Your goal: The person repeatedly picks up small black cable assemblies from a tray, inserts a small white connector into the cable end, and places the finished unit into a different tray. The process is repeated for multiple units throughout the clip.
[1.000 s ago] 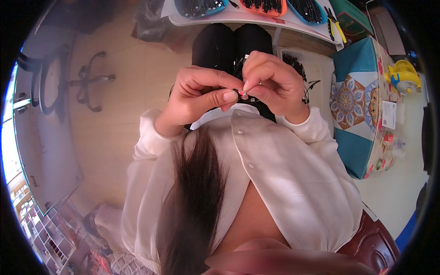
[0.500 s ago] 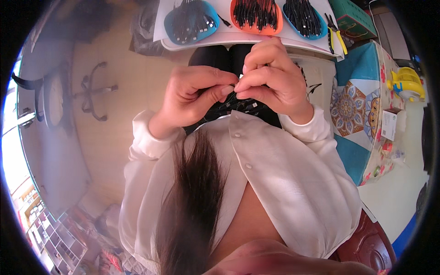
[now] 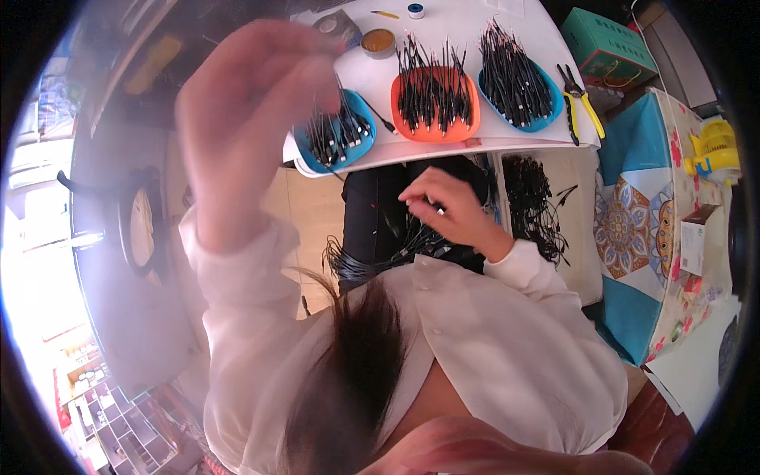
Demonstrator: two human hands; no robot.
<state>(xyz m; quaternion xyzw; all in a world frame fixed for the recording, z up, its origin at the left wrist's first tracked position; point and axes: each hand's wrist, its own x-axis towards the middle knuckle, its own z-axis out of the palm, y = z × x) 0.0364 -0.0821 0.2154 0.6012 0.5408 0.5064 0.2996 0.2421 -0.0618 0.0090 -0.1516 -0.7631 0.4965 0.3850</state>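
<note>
My left hand (image 3: 257, 119) is raised in front of the left blue tray (image 3: 336, 169), smeared by motion; whether its fingers hold anything cannot be made out. Black cables (image 3: 336, 138) with metal plugs lie in that tray. Over my lap, my right hand (image 3: 453, 204) has its fingers curled together, pointing left. A small bright plug end shows by its thumb, but what the fingers hold is hidden. Beneath it, a bundle of black cables (image 3: 368, 257) lies across my lap. An orange tray (image 3: 435, 136) and another blue tray (image 3: 546, 119) also bear black cables with thin ends.
Yellow-and-black pliers (image 3: 582, 107) lie on the white table's right edge. Farther back are a round tin (image 3: 378, 43), a small spool (image 3: 416, 10) and a yellow stick (image 3: 385, 14). More black cables (image 3: 534, 202) lie right of my lap. A green box (image 3: 609, 47) stands at the right.
My hands, pinched together over my lap before, are now apart. The left has swung up and left to the blue tray; the right has dropped toward my lap. The view takes in more table.
</note>
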